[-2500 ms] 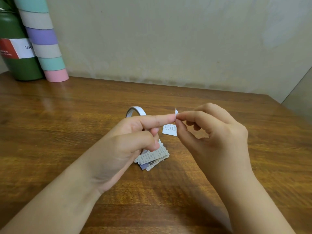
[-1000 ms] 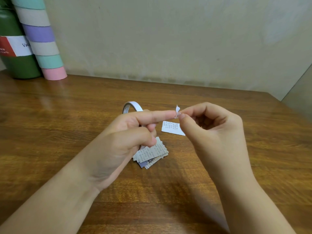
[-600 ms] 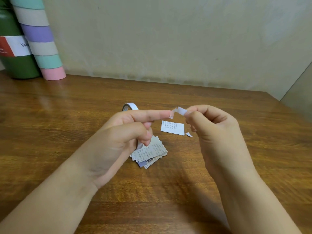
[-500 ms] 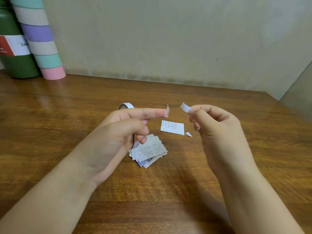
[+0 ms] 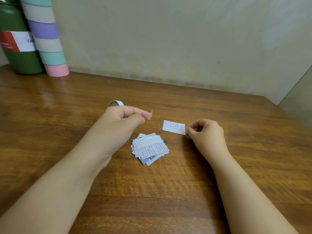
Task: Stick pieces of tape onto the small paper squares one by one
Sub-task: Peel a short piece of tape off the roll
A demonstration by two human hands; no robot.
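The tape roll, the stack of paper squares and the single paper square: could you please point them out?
tape roll [image 5: 116, 103], head view, top of its white rim.
stack of paper squares [image 5: 149, 146], head view, top sheet.
single paper square [image 5: 173, 127], head view, its printed face.

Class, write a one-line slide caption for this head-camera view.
Left hand holds a tape piece on its fingertip; right hand pinches a paper square beside the stack.

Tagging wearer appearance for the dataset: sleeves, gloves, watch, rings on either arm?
Both forearms are bare as far as the frame shows; no sleeves in view. The left hand and right hand wear no gloves, and no watch, bracelet or ring shows. Nails look short and unpainted.
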